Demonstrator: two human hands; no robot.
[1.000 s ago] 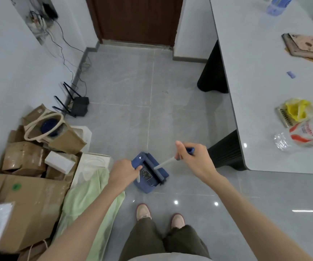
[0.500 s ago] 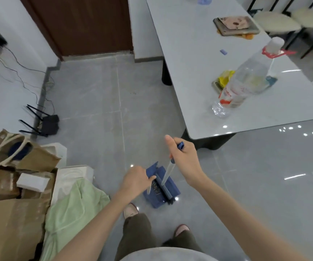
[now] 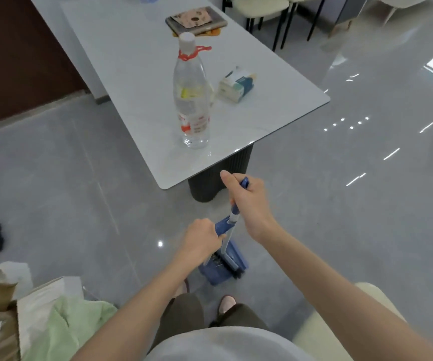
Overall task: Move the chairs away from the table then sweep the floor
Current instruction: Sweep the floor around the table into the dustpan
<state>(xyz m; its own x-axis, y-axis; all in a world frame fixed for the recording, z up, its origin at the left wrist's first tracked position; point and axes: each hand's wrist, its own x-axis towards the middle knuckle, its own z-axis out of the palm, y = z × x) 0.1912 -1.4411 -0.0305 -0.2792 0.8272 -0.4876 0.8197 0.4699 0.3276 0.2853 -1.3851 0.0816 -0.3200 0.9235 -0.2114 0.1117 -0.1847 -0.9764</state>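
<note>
The right hand [image 3: 249, 204] grips the light, stiff blue-and-silver broom handle [image 3: 232, 222] near its top; the left hand [image 3: 202, 239] clasps the blue plastic dustpan's handle [image 3: 223, 226].

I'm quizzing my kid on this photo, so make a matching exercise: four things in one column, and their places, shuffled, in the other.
Things:
1. water bottle
2. tissue pack
3. dustpan
4. broom handle

Places:
A. on the floor by the feet
B. in the right hand
C. upright near the table's near end
D. lying on the table right of the bottle

Pairs: 1-C, 2-D, 3-A, 4-B
</note>
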